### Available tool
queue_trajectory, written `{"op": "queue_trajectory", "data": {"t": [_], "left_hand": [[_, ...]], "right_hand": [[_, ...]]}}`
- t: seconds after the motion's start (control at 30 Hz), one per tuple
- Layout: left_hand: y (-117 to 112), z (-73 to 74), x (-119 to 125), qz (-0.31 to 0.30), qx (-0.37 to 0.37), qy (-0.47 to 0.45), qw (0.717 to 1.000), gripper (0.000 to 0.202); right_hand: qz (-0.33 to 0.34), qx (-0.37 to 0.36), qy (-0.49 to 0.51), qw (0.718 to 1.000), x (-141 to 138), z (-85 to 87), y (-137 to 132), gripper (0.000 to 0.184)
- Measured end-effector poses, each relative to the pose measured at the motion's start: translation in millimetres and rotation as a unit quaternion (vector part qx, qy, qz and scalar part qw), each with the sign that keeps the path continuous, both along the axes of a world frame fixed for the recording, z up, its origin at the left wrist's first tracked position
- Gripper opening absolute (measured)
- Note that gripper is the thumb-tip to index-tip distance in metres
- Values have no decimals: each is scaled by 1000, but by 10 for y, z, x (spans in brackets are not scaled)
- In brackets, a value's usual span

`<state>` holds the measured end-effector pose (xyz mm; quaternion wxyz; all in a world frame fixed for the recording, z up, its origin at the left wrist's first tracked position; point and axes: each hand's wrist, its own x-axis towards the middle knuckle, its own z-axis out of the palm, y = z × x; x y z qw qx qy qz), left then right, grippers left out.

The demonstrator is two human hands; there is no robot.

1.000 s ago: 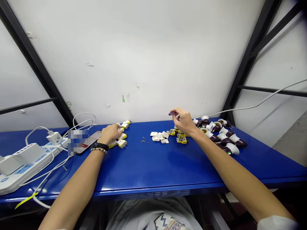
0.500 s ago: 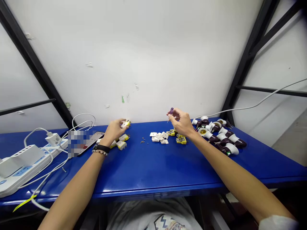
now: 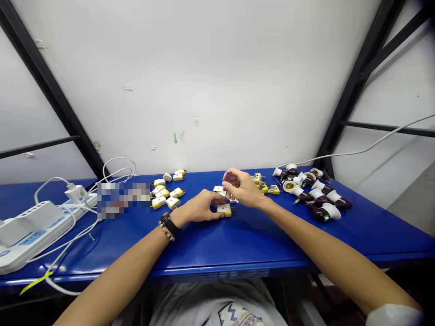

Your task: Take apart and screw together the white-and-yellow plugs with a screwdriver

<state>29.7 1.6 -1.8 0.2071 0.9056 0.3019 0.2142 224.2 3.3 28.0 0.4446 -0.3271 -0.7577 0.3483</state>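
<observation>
Well, the left hand (image 3: 200,207) and right hand (image 3: 242,190) are close together over the middle of the blue desk (image 3: 244,244), almost meeting; the left has its fingers down on a small yellow-and-white plug (image 3: 224,209), seemingly pinning it, and the right pinches a slim purple-handled screwdriver (image 3: 227,185) with the shaft aimed down at that plug – can't tell from here if the tip actually touches. The plug lies flat, long axis running left to right across the desk, prongs sticking out to the right; its body sits right at the left fingertips while the right hand hangs just above and behind it, so the left is the nearer one. A white plastic piece (image 3: 218,189) sits just behind; more plugs (image 3: 166,191) are clustered off to the left, and dark lamp holders (image 3: 316,194) are heaped well over to the right.
</observation>
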Motion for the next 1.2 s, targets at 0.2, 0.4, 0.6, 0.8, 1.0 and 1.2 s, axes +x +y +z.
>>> {"op": "queue_trajectory", "data": {"t": [0.2, 0.4, 0.6, 0.8, 1.0, 1.2], "left_hand": [[-33, 22, 23, 11, 18, -30, 999, 19], [8, -38, 50, 22, -52, -117, 991, 24], [58, -95, 37, 30, -34, -83, 996, 23], [49, -100, 19, 34, -32, -66, 997, 20], [50, -116, 29, 44, -33, -66, 996, 19], [67, -155, 33, 46, -35, -92, 994, 23]], "right_hand": [[8, 24, -46, 999, -23, -24, -46, 9], [-6, 62, -74, 995, -15, -1, -38, 9], [-45, 88, -16, 995, -25, 15, -19, 24], [5, 87, -58, 994, 5, 82, -35, 24], [69, 11, -47, 996, 57, 68, 33, 32], [-20, 93, -48, 994, 1, 24, 21, 27]]}}
